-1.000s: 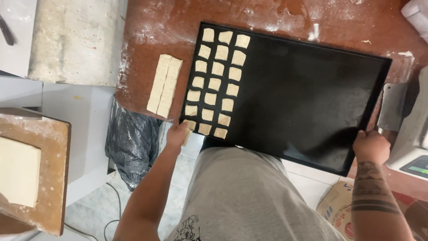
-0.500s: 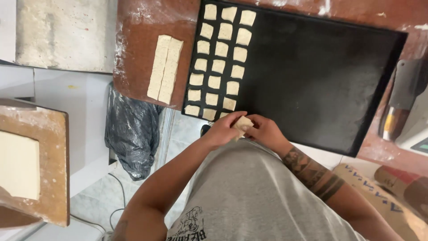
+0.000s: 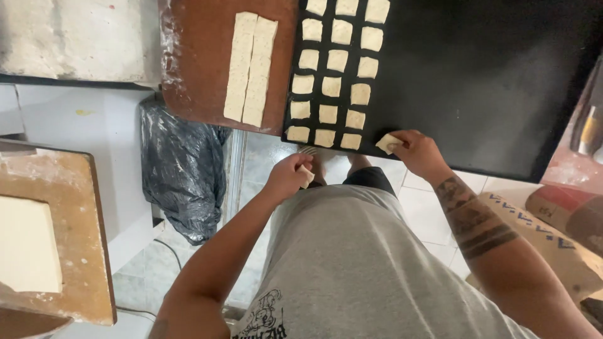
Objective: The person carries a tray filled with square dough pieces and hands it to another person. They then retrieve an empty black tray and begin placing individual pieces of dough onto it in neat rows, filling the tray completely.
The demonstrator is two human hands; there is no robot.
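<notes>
Half a second earlier both hands had met at the person's waist over one bit of dough; now they had parted. The right hand (image 3: 419, 152) had reached to the near edge of the black baking tray (image 3: 502, 75), right of centre in the frame, its fingertips pinching a small dough square (image 3: 388, 143) that lay at the tray's bottom edge, just right of the filled rows. The left hand (image 3: 287, 177) hung lower, centre frame, below the tray edge, curled around a second dough piece (image 3: 306, 176) pinched between thumb and fingers. The camera view had also dropped, so the tray's far rows ran out of the top of the frame.

On the tray, eighteen dough squares (image 3: 328, 114) were visible in three columns of six, the top row cut by the frame edge; the piece in the right hand made a nineteenth. Two long dough strips (image 3: 251, 69) lay side by side, touching, on the brown worktop (image 3: 201, 56), upper left of centre. At lower left one wooden board (image 3: 75, 220) carried one pale dough slab (image 3: 25, 245). One black plastic bag (image 3: 182, 169) hung below the worktop.
</notes>
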